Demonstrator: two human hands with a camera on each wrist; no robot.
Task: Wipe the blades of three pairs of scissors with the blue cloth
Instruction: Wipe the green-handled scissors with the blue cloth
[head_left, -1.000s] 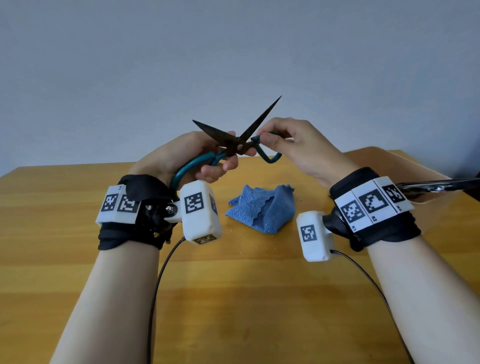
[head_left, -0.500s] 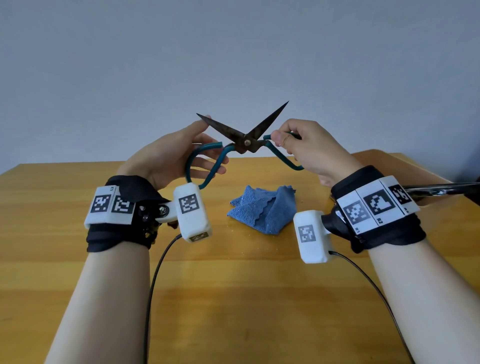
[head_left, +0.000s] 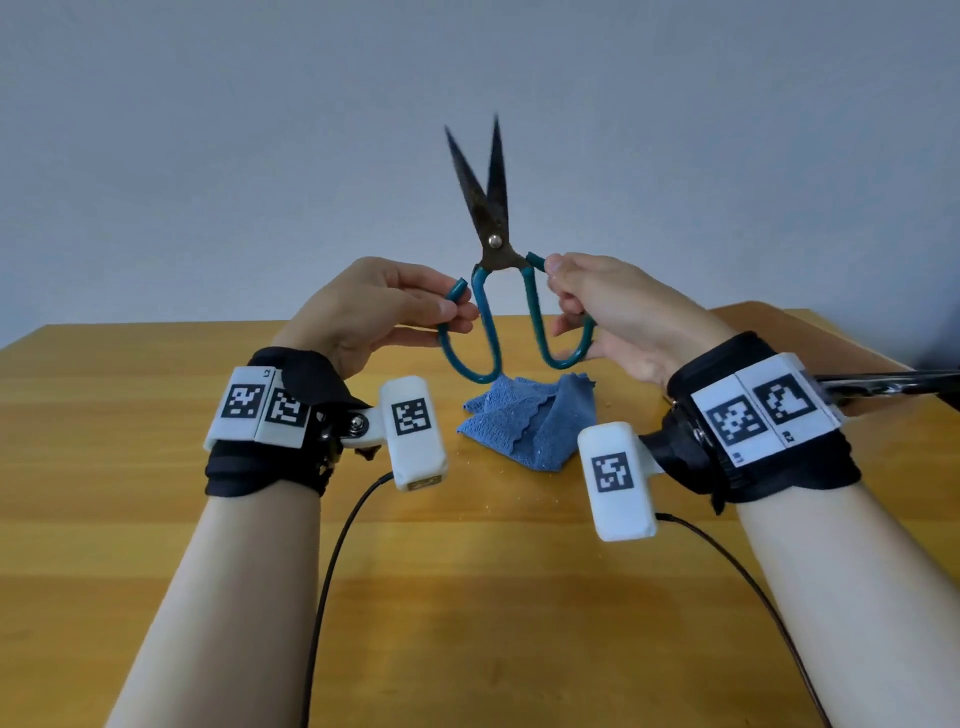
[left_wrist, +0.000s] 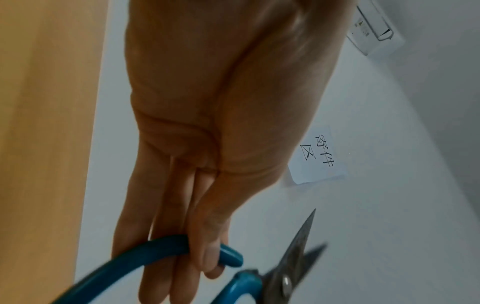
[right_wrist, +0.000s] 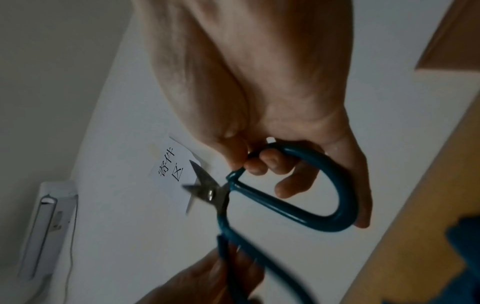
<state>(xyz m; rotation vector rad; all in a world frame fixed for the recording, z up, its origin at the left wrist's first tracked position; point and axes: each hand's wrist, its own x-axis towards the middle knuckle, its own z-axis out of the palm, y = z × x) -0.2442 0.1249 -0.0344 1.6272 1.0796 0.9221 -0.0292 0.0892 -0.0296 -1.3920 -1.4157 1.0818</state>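
A pair of scissors (head_left: 491, 244) with dark blades and teal loop handles stands upright in the air above the table, blades pointing up and slightly apart. My left hand (head_left: 395, 306) pinches the left handle loop (left_wrist: 166, 246) between thumb and fingers. My right hand (head_left: 602, 306) grips the right handle loop (right_wrist: 337, 185), fingers curled through it. The blue cloth (head_left: 530, 421) lies crumpled on the wooden table (head_left: 156, 519) just below the scissors, with no hand on it.
Another pair of scissors with shiny metal blades (head_left: 893, 382) lies at the right edge, partly behind my right wrist. A paper label (left_wrist: 319, 156) and a white wall fixture (right_wrist: 49, 226) are on the wall behind. Cables trail from both wrist cameras.
The scissors swung from lying sideways with blades wide apart to standing upright with blades nearly together. Both hands rose and each now holds one handle loop.
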